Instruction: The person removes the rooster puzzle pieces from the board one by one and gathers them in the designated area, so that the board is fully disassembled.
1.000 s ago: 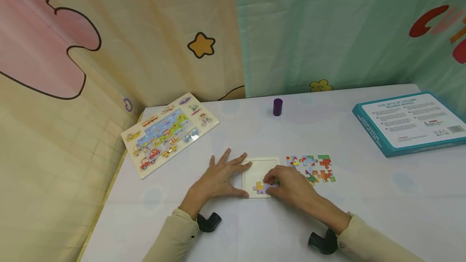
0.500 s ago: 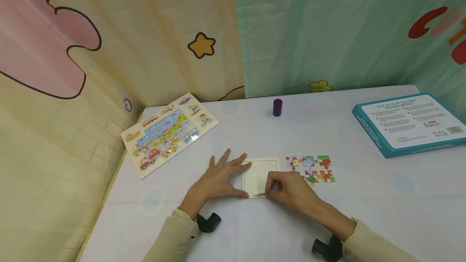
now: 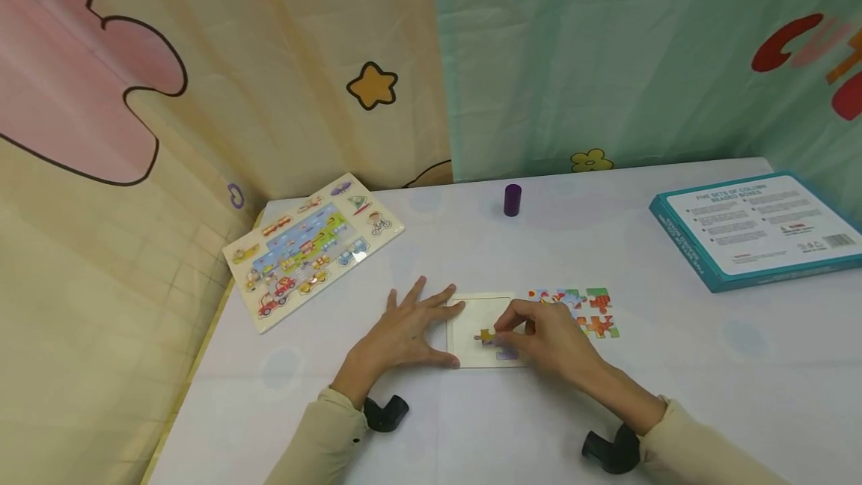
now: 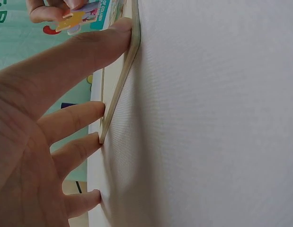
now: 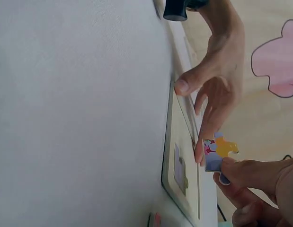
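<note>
My right hand pinches a yellow and lilac jigsaw piece between thumb and fingers, above a pale wooden puzzle tray. In the right wrist view the piece is held upright, apart from the tray. Another lilac piece lies inside the tray at its lower right, partly covered by my right hand in the head view. With fingers spread, my left hand touches the tray's left side. Its thumb rests on the near corner. Several loose jigsaw pieces lie right of the tray, some hidden behind my right hand.
A vehicle picture puzzle board lies at the back left. A purple cylinder stands near the rear edge, and a flat teal box lies at the right. Black curved fittings sit by both wrists.
The yellow and lilac piece lay in the tray's lower part under my right fingers, then was tipped up; now it is lifted off. My left hand has stayed in place.
</note>
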Demonstrator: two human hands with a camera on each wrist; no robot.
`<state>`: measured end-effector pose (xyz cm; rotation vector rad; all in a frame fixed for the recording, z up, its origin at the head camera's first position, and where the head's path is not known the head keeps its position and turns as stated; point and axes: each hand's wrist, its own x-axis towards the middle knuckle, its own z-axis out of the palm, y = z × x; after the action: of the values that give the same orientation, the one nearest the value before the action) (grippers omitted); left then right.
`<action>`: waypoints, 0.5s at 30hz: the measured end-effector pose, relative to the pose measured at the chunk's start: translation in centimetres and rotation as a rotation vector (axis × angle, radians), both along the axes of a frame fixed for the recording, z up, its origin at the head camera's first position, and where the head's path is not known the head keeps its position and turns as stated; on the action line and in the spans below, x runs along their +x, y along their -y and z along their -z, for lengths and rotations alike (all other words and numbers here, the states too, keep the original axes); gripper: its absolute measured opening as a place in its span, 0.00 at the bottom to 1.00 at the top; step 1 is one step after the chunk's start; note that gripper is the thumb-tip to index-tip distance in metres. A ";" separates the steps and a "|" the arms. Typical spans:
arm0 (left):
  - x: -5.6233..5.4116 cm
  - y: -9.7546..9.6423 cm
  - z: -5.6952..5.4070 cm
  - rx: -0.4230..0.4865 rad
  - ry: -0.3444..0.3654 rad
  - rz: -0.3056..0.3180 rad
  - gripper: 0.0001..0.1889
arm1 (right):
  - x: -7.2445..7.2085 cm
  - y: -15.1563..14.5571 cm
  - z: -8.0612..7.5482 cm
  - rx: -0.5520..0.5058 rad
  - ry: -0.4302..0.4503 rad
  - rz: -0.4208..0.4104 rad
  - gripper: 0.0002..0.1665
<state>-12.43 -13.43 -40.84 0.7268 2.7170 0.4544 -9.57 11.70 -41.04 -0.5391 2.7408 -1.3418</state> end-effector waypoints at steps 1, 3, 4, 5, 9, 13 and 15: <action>0.0 0.0 0.0 0.001 0.000 0.000 0.46 | 0.0 -0.4 0.0 0.005 0.010 0.024 0.08; 0.0 0.1 0.0 0.003 0.000 0.000 0.46 | 0.0 -1.3 0.0 0.018 0.021 0.069 0.08; 0.0 0.1 0.0 0.004 0.000 0.000 0.46 | 0.0 -1.8 0.0 0.031 0.028 0.095 0.08; 0.0 0.1 0.0 0.006 0.000 -0.001 0.46 | 0.0 -2.4 0.0 0.046 0.019 0.116 0.08; 0.1 0.1 -0.1 0.016 -0.005 -0.001 0.46 | 0.2 -5.1 -0.3 0.093 0.014 0.183 0.07; 0.0 0.0 0.0 0.015 -0.010 0.004 0.46 | 0.6 -7.9 -0.3 0.146 0.014 0.244 0.08; 0.0 -0.1 0.1 0.010 -0.009 0.002 0.47 | 0.7 -8.8 -0.3 0.172 0.009 0.268 0.08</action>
<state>-12.42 -13.37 -40.92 0.7360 2.7237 0.4656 -8.84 20.50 -40.75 -0.1583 2.9658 -1.1288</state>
